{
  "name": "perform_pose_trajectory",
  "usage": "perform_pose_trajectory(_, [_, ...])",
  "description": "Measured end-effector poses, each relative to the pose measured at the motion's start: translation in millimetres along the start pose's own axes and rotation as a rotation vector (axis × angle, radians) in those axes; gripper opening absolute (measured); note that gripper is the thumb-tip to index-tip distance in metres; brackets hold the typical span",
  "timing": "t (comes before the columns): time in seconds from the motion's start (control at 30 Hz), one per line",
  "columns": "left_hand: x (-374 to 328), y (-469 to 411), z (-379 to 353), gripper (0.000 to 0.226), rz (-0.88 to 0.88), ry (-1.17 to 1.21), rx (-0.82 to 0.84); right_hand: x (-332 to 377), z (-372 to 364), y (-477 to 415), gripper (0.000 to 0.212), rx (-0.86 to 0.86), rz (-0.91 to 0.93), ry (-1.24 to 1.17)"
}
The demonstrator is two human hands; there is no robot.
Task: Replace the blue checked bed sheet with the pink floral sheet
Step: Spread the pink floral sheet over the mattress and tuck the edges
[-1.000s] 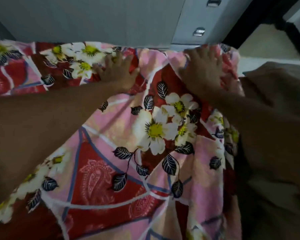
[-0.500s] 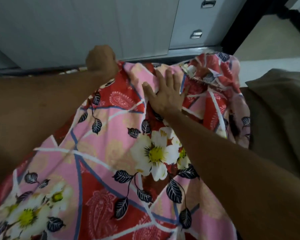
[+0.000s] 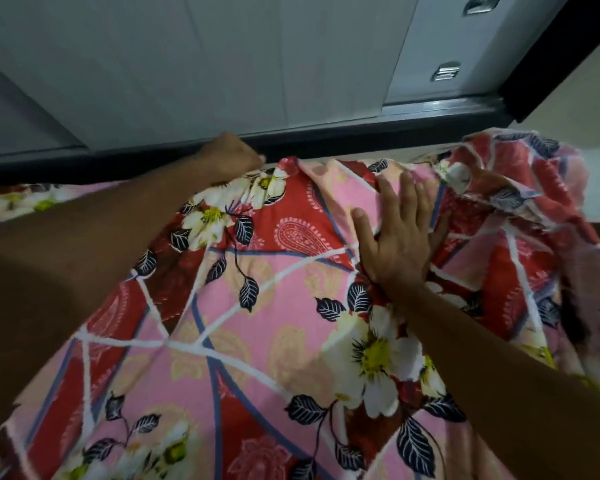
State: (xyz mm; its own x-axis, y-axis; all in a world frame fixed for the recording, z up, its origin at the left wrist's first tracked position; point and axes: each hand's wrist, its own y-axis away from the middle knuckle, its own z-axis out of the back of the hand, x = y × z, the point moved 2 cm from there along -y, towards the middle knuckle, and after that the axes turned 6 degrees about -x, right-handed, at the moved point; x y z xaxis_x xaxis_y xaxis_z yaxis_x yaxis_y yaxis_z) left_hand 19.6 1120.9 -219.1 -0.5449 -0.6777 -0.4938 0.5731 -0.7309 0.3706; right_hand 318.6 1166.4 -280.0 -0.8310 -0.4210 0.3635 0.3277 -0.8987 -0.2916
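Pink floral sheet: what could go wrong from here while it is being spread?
1. The left hand grips the pink floral sheet at its far edge beside the dark frame; a hard tug might drag cloth out from under the flat right hand.
2. The bunched corner on the right lies crumpled, so creases may get tucked in if it is not smoothed first.

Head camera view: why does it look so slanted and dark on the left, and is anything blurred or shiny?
Head view: the wide lens slants the dark rail and fans the seams of the cabinet doors; the left forearm sits in deep shadow; the metal handles show small glints; the pink floral sheet is crisp around the right hand, softer at the bottom corners.
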Motion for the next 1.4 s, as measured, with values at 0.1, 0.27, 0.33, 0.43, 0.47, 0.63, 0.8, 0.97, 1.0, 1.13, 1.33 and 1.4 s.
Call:
perform_pose_trajectory(0.1, [19.4, 6.9, 20.1, 0.027, 0.068, -0.147, 0.137, 0.8, 2.6, 0.9, 0.065, 0.001, -0.021, 0.002])
perform_pose_trajectory(0.27, [9.2, -3.6, 24.4, 0.016, -0.128, -0.296, -0.004, 0.9, 5.1, 2.0, 0.066, -0.022, -0.019, 0.005])
perform_pose_trajectory(0.33, [-1.3, -9.3, 24.1, 0.016, -0.174, -0.446, -0.258, 0.7, 3.9, 1.8, 0.065, -0.025, -0.029, 0.011])
perform_pose_trajectory(0.43, [-7.4, -24.0, 24.9, 0.012, -0.056, -0.533, -0.416, -1.2, 2.5, 3.1, 0.065, -0.026, -0.031, 0.012])
perform_pose_trajectory(0.47, [-6.7, -28.6, 20.9, 0.012, -0.011, -0.511, -0.346, -2.0, 1.5, 2.9, 0.065, -0.027, -0.029, 0.012])
perform_pose_trajectory(0.63, [-12.9, -24.1, -26.0, 0.020, -0.107, -0.261, -0.297, -3.4, -1.4, 2.5, 0.065, -0.011, -0.039, -0.022])
perform_pose_trajectory(0.8, [-41.1, 27.6, -38.8, 0.027, -0.479, -0.096, -0.697, -2.6, -0.5, 2.2, 0.063, -0.003, -0.031, -0.037])
perform_pose_trajectory(0.97, [-47.6, 113.3, -79.2, 0.027, -0.473, -0.076, -0.758, -3.3, 5.9, -1.9, 0.055, 0.047, 0.012, -0.015])
perform_pose_trajectory(1.0, [-47.8, 130.3, -89.4, 0.028, -0.481, -0.112, -0.761, -3.2, 8.6, -5.7, 0.052, 0.075, 0.027, -0.010])
perform_pose_trajectory(1.13, [-45.9, 175.7, -129.7, 0.038, -0.418, -0.177, -0.674, -14.3, 41.9, -33.7, 0.042, 0.199, 0.178, 0.073])
perform_pose_trajectory(1.33, [-64.7, 143.4, -140.7, 0.059, -0.341, -0.373, -0.407, -68.6, 75.7, -93.6, 0.049, 0.251, 0.128, 0.090])
perform_pose_trajectory(1.4, [-75.0, 129.3, -137.8, 0.063, -0.327, -0.393, -0.388, -79.3, 84.4, -114.4, 0.047, 0.309, 0.074, 0.204])
